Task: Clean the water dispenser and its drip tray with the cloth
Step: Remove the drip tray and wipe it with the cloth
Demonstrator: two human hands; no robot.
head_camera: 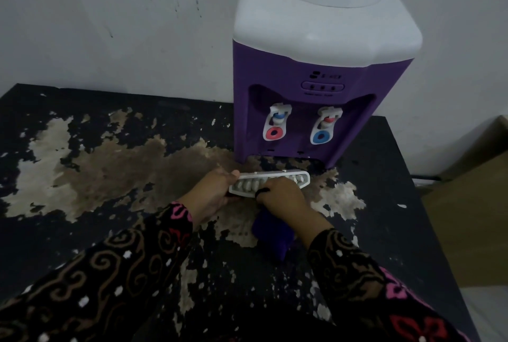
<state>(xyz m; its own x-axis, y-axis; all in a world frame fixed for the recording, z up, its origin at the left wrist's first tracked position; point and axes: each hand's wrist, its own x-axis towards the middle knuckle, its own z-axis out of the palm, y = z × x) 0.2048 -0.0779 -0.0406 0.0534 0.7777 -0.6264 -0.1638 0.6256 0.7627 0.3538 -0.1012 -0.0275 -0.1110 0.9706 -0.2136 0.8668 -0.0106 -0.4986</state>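
A purple water dispenser (pixel 316 110) with a white top stands against the wall at the table's back right; it has two white taps, one with a red ring and one with a blue ring. In front of it, detached from the dispenser, is the white slotted drip tray (pixel 291 178). My left hand (pixel 211 196) grips the tray's left end. My right hand (pixel 280 196) rests on the tray's top and holds a purple cloth (pixel 272 234), which hangs down beneath the wrist.
The black table (pixel 82 127) has a badly peeled surface with pale and brown bare patches. A grey wall rises behind it. Cardboard boxes (pixel 472 204) stand off the table's right edge.
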